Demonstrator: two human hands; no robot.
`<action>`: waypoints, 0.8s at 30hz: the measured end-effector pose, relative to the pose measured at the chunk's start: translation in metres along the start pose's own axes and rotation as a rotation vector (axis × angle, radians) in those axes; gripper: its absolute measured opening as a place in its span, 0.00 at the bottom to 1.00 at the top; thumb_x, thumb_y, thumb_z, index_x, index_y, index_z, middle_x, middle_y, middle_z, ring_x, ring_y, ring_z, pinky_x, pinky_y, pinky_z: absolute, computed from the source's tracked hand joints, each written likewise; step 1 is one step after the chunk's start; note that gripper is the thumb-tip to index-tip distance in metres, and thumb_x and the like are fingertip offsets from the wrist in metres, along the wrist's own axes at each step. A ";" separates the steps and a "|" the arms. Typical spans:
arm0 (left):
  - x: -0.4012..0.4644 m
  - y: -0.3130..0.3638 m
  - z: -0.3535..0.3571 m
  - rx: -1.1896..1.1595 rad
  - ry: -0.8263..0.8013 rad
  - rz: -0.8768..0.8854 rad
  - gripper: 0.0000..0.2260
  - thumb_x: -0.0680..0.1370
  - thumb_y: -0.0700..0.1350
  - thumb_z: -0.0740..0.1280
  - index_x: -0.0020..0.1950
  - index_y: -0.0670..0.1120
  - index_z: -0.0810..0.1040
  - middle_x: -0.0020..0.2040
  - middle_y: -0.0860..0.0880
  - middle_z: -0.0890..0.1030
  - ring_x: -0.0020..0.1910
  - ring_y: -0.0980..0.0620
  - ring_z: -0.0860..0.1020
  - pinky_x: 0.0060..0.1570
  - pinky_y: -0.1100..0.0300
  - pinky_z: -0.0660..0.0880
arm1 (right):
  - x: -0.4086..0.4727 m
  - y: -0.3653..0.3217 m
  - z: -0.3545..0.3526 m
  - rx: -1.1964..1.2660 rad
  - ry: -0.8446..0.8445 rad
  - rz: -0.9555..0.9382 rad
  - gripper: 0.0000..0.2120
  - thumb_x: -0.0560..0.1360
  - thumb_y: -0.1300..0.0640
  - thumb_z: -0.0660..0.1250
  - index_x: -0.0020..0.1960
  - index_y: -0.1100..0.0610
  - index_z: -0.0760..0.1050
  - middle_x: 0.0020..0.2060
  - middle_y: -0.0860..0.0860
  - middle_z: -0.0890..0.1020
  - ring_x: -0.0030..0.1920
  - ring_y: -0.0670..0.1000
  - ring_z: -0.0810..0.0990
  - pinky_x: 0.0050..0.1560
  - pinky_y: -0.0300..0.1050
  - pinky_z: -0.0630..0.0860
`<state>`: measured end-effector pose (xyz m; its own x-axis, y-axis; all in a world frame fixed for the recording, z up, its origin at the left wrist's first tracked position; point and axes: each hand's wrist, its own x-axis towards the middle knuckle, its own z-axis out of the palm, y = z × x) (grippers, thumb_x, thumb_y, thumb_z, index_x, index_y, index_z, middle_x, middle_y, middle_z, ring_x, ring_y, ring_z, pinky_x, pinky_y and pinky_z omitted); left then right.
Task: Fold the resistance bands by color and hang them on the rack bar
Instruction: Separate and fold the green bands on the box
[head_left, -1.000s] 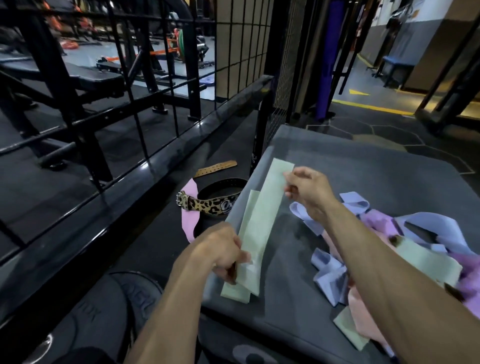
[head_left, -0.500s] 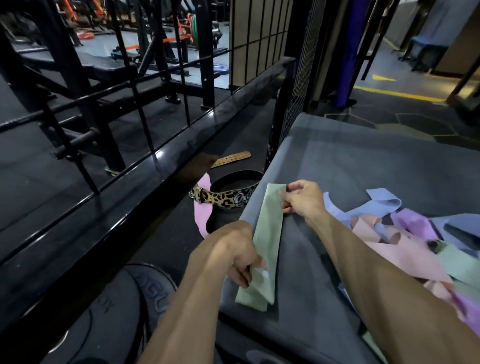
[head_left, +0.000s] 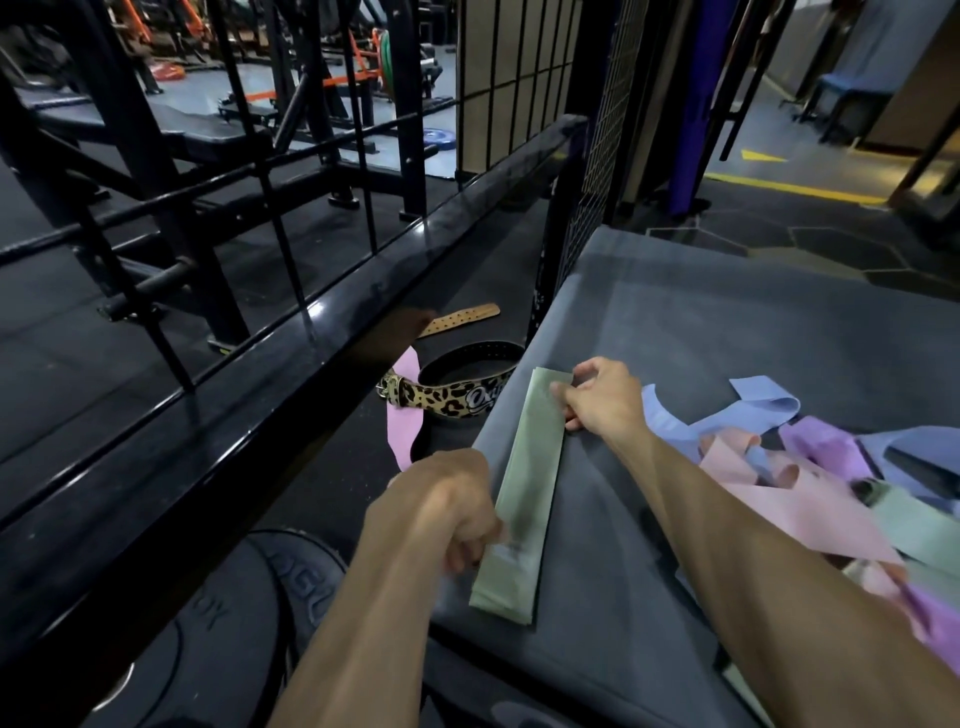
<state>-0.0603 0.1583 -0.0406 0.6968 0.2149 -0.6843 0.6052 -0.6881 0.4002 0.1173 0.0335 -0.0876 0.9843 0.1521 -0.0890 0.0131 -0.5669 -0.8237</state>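
Note:
A pale green resistance band (head_left: 524, 488) lies folded flat along the left edge of a grey padded box (head_left: 727, 332). My left hand (head_left: 447, 504) pinches its near end. My right hand (head_left: 602, 395) pinches its far end. To the right lies a loose heap of blue (head_left: 748, 410), pink (head_left: 769, 493), purple (head_left: 826, 441) and green (head_left: 924, 525) bands. One pink band (head_left: 402, 421) hangs off the thick black rack bar (head_left: 291, 364) that runs diagonally at the left.
On the dark floor between bar and box lie a leopard-print belt (head_left: 447, 397) and a tan leather strap (head_left: 462, 317). A black weight plate (head_left: 228, 623) sits below my left arm. Black wire fencing (head_left: 587, 171) and rack posts stand behind.
The green band was held up with its two layers fanned apart. Now the layers are aligned into one strip and my hands have lowered it onto the box.

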 end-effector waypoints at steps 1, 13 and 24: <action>-0.004 0.001 -0.002 0.060 0.044 0.007 0.13 0.78 0.48 0.72 0.41 0.39 0.83 0.31 0.46 0.84 0.32 0.47 0.84 0.47 0.47 0.84 | -0.001 0.000 -0.001 -0.025 -0.003 -0.004 0.13 0.74 0.54 0.74 0.55 0.55 0.74 0.40 0.53 0.83 0.26 0.50 0.83 0.34 0.44 0.82; -0.024 0.017 0.011 0.185 0.287 0.079 0.14 0.78 0.48 0.71 0.60 0.45 0.74 0.51 0.47 0.77 0.47 0.44 0.80 0.52 0.51 0.80 | -0.065 -0.002 -0.043 0.206 -0.239 0.050 0.17 0.75 0.66 0.68 0.62 0.58 0.72 0.39 0.56 0.80 0.36 0.54 0.79 0.37 0.49 0.79; -0.030 0.061 0.060 0.206 0.508 0.465 0.07 0.76 0.53 0.70 0.51 0.56 0.76 0.50 0.54 0.81 0.54 0.49 0.80 0.53 0.53 0.77 | -0.106 0.076 -0.250 -0.781 0.169 -0.111 0.10 0.74 0.56 0.66 0.52 0.53 0.83 0.52 0.53 0.85 0.55 0.58 0.82 0.54 0.47 0.75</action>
<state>-0.0670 0.0682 -0.0318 0.9882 0.1292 -0.0824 0.1521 -0.8927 0.4243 0.0584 -0.2285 -0.0007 0.9825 0.1518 0.1079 0.1701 -0.9673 -0.1880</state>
